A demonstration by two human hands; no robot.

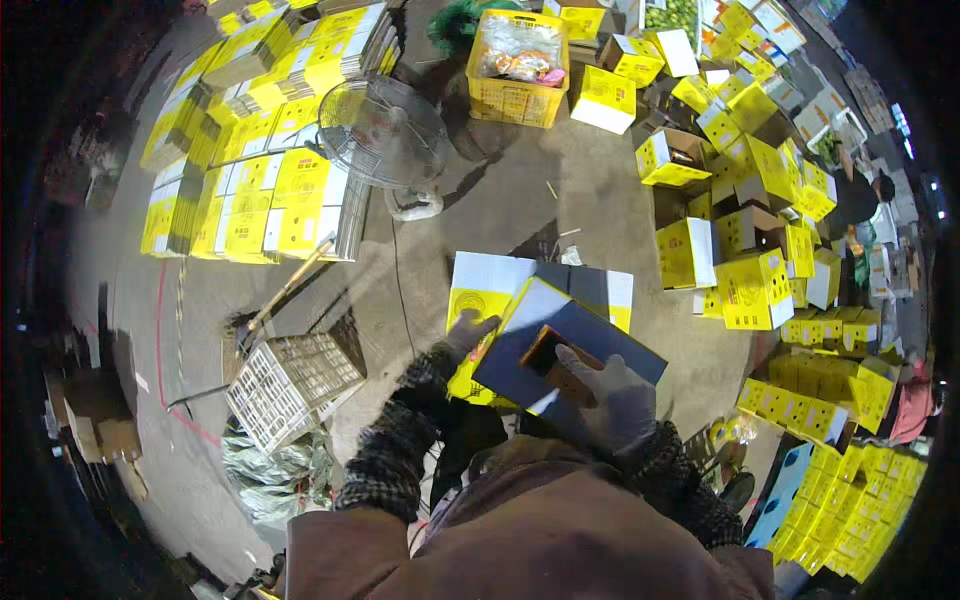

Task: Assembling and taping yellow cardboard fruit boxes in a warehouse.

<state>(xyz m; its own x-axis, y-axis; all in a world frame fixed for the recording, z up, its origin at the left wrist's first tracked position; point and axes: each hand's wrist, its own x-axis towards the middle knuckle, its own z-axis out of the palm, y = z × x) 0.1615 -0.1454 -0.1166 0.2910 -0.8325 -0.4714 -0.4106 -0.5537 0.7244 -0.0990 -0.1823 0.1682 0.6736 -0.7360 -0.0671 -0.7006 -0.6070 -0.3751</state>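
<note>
A carton, yellow and white with a dark blue-grey upper face, lies tilted in front of me. Beneath and beside it are another white-and-yellow panel and a dark flap with a white end. My left hand, gloved, is closed at the carton's left edge, its fingertips partly hidden. My right hand, in a pale glove, grips a dark rectangular block with orange-brown edges, pressed against the blue-grey face. I cannot make out what kind of tool the block is.
Left of me stand a white plastic crate, a stick and green plastic sheeting. Ahead are a floor fan, stacked flat cartons and a yellow crate. Open cartons crowd the right, with a person beyond.
</note>
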